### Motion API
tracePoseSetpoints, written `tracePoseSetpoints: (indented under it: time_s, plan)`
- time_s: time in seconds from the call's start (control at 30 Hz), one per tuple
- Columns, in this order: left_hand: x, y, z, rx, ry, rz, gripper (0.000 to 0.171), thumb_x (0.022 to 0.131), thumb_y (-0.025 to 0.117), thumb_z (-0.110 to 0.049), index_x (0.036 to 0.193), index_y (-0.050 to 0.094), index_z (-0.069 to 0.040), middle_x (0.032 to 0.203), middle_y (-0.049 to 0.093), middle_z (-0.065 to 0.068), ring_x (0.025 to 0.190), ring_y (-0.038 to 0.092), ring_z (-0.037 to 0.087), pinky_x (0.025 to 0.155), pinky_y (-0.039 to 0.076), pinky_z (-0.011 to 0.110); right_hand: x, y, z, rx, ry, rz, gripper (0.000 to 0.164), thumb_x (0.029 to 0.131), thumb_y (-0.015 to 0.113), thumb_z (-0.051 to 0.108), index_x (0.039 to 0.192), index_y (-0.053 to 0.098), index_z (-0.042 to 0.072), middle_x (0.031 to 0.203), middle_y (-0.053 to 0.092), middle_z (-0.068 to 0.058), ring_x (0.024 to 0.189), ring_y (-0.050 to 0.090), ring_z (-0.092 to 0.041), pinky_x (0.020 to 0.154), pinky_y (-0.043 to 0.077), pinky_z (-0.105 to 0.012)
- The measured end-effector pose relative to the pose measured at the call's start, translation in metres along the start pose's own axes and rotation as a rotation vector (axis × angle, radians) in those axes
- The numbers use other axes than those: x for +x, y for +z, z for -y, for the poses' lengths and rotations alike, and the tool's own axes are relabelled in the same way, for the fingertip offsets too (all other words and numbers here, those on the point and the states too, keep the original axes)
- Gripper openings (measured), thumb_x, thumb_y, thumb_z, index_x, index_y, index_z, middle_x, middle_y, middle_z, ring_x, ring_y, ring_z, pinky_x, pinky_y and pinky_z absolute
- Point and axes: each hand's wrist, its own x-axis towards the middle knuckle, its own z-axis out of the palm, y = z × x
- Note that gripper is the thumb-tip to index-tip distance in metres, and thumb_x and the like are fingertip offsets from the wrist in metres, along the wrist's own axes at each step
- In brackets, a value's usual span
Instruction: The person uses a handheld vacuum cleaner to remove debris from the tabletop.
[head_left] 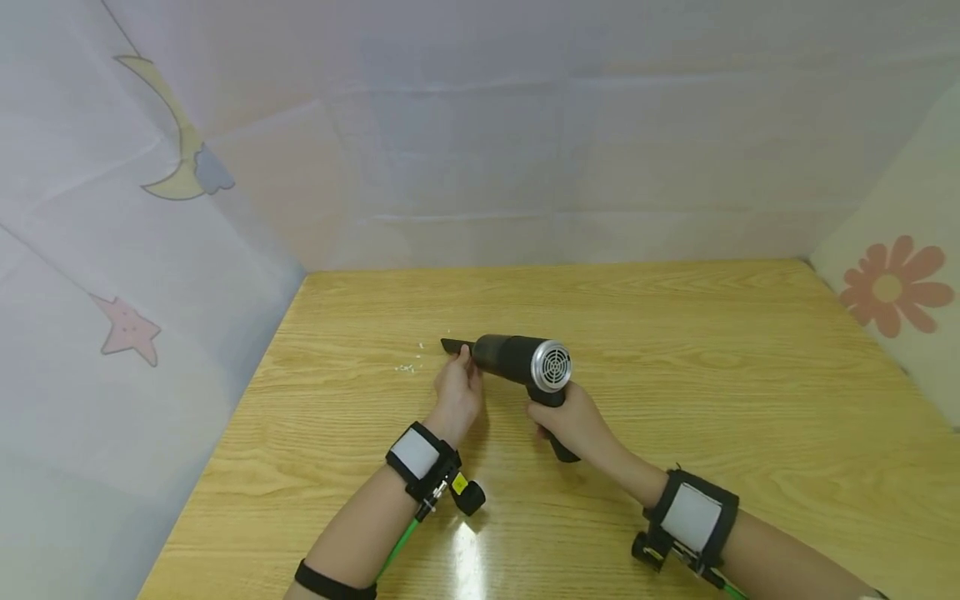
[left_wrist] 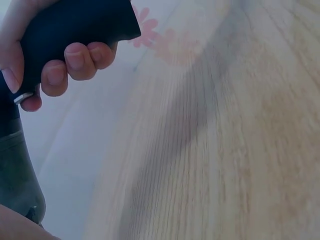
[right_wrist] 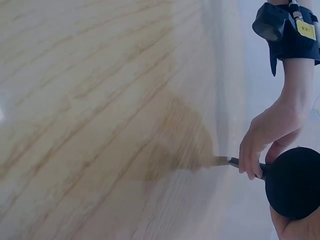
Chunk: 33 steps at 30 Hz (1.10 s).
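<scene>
A black handheld vacuum cleaner point(head_left: 510, 357) with a silver vented end is held above the wooden table, its slim nozzle point(head_left: 452, 344) pointing left. My right hand point(head_left: 577, 421) grips the handle; in the left wrist view its fingers wrap around that handle point(left_wrist: 82, 32). At the front, my left hand point(head_left: 459, 392) pinches the nozzle near where it meets the body. The right wrist view shows the left fingers around the nozzle, with its tip sticking out beyond them. Small white scraps point(head_left: 405, 368) lie on the table just left of the nozzle tip.
The wooden table point(head_left: 720, 350) reaches back to a pale cloth backdrop point(head_left: 465, 150). Printed cloth walls stand at both sides, with a moon and star on the left and a flower on the right. Both wrists wear strapped cameras with green cables.
</scene>
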Motion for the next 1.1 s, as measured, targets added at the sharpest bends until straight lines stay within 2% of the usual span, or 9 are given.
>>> tracePoseSetpoints:
  time_s: [0.23,0.37,0.43,0.47,0.57,0.63,0.73,0.83,1.1]
  plan:
    - [0.010,0.007,0.000,-0.001,-0.002,0.024,0.053,0.101,0.046,-0.010,0.148,0.024,-0.001,0.140,0.042,0.008,0.114,0.044,0.011,0.101,0.044,0.019,0.008,0.001,0.000,-0.002,0.027,-0.033,0.018,0.083,0.061,0.014,0.092,0.056,0.000,0.056,0.057,-0.002,0.055,0.058,-0.018,0.055,0.049,-0.025]
    - [0.015,0.010,0.001,-0.023,0.006,0.003,0.028,0.099,0.049,-0.009,0.127,0.047,-0.002,0.117,0.051,0.004,0.100,0.050,0.008,0.084,0.049,0.015,0.012,0.003,0.000,0.005,0.047,-0.052,0.021,0.083,0.061,0.015,0.096,0.055,0.000,0.059,0.058,-0.004,0.057,0.059,-0.017,0.056,0.050,-0.024]
    - [0.017,0.011,0.002,-0.031,0.010,-0.013,0.015,0.098,0.051,-0.008,0.113,0.053,-0.003,0.108,0.052,0.002,0.094,0.052,0.008,0.078,0.050,0.014,0.014,0.004,-0.001,0.011,0.052,-0.058,0.022,0.082,0.061,0.014,0.097,0.055,-0.001,0.061,0.059,-0.006,0.057,0.060,-0.017,0.056,0.050,-0.023]
    - [0.018,0.011,0.002,-0.030,0.012,-0.018,0.015,0.098,0.052,-0.008,0.112,0.054,-0.003,0.108,0.052,0.002,0.093,0.053,0.008,0.078,0.051,0.014,0.015,0.004,-0.001,0.015,0.052,-0.060,0.022,0.082,0.061,0.014,0.097,0.055,-0.001,0.061,0.059,-0.007,0.057,0.060,-0.018,0.056,0.050,-0.023]
    - [0.020,0.012,0.002,-0.019,0.012,-0.009,0.032,0.097,0.053,-0.007,0.128,0.048,-0.001,0.123,0.052,0.006,0.106,0.053,0.011,0.091,0.049,0.017,0.015,0.005,-0.002,0.022,0.049,-0.067,0.022,0.082,0.061,0.014,0.097,0.055,-0.001,0.063,0.060,-0.010,0.058,0.061,-0.019,0.057,0.050,-0.023]
    - [0.021,0.012,0.002,-0.001,0.011,0.009,0.049,0.098,0.052,-0.007,0.143,0.034,0.001,0.139,0.045,0.010,0.122,0.049,0.015,0.105,0.044,0.020,0.015,0.005,-0.003,0.025,0.049,-0.069,0.022,0.083,0.061,0.014,0.098,0.054,-0.001,0.063,0.061,-0.010,0.058,0.062,-0.019,0.057,0.050,-0.023]
    - [0.021,0.011,0.002,0.010,0.002,0.032,0.064,0.098,0.051,-0.007,0.151,0.015,0.001,0.153,0.031,0.014,0.139,0.035,0.021,0.118,0.033,0.027,0.013,0.004,-0.005,0.027,0.045,-0.068,0.024,0.084,0.062,0.015,0.099,0.054,-0.001,0.064,0.060,-0.009,0.059,0.062,-0.019,0.058,0.051,-0.023]
    - [0.022,0.011,0.003,0.017,-0.006,0.051,0.068,0.098,0.051,-0.007,0.152,0.009,0.001,0.157,0.023,0.015,0.144,0.027,0.024,0.121,0.029,0.029,0.013,0.003,-0.006,0.031,0.040,-0.072,0.023,0.085,0.062,0.016,0.099,0.054,-0.001,0.062,0.060,-0.008,0.058,0.061,-0.019,0.058,0.050,-0.024]
    - [0.024,0.013,0.001,0.031,-0.011,0.038,0.066,0.098,0.052,-0.008,0.152,0.013,-0.001,0.154,0.029,0.014,0.142,0.032,0.023,0.119,0.033,0.029,0.016,0.006,-0.006,0.032,0.045,-0.093,0.019,0.085,0.061,0.013,0.097,0.055,0.000,0.061,0.060,-0.009,0.057,0.062,-0.020,0.057,0.050,-0.024]
